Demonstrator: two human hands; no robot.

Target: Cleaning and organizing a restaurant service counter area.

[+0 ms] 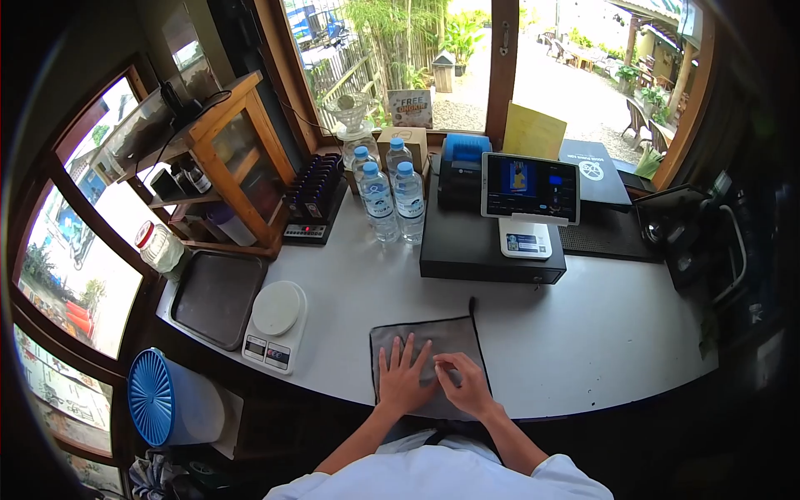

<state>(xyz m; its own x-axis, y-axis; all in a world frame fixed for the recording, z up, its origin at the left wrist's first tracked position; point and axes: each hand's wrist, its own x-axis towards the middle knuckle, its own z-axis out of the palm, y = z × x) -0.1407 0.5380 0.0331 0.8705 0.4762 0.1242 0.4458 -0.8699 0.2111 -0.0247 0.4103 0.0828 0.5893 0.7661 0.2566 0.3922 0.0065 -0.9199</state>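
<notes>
A grey cloth [459,331] with a dark edging lies spread on the white counter near its front edge. A small dark loop sticks out from the cloth's far right corner. My left hand [403,378] rests flat on the cloth, palm down with the fingers spread. Close beside it on the right, my right hand [465,384] is over the cloth with its fingers bent and the thumb near the index fingertip. Whether anything is pinched between those fingertips cannot be made out.
To the left are a kitchen scale [275,328], a dark tray [215,300] and a lidded jar [156,247]. Several water bottles [394,200] stand behind, beside a black cash drawer [494,253] carrying a tablet [530,187]. A blue-lidded container [178,400] sits below the counter.
</notes>
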